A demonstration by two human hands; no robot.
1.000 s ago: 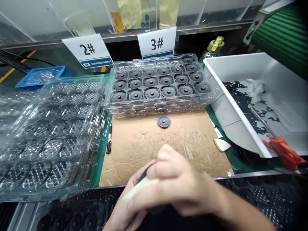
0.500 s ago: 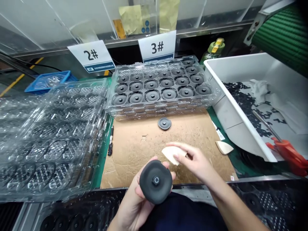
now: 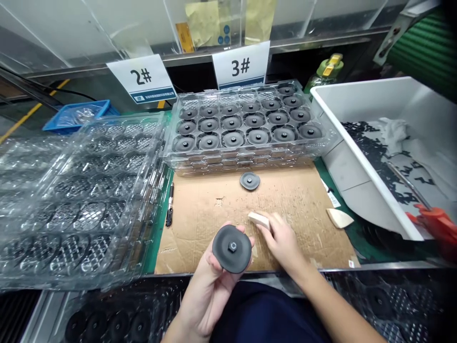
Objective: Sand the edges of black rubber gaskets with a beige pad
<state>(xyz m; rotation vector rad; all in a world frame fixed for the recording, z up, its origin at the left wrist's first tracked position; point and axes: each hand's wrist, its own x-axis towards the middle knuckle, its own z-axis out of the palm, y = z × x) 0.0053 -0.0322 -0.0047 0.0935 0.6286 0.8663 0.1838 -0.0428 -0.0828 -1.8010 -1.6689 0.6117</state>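
Note:
A round black rubber part with a small raised hub (image 3: 228, 259) rests in my left hand (image 3: 210, 295), its hub side facing up, my fingers closed around its edge. Just to the right, my right hand (image 3: 283, 243) pinches a cream-coloured wedge-shaped pad (image 3: 259, 219), now seen edge-on and apart from the black part. Another black part (image 3: 250, 181) lies on the cardboard sheet (image 3: 200, 209) in front of the tray. On the right edge of the cardboard is a second cream wedge pad (image 3: 339, 218).
Stacked clear trays (image 3: 250, 151) with black parts stand at the back. More clear trays (image 3: 103, 190) fill the left, beside a black pen (image 3: 170, 205). On the right, a white bin (image 3: 367, 166) holds black scraps and a red-handled tool (image 3: 437, 226). A green-lidded bottle (image 3: 330, 66) stands behind.
My right hand has turned the cream pad from its flat face to its edge. My left hand, holding the black part, has shifted slightly up in view. The camera view has moved a little.

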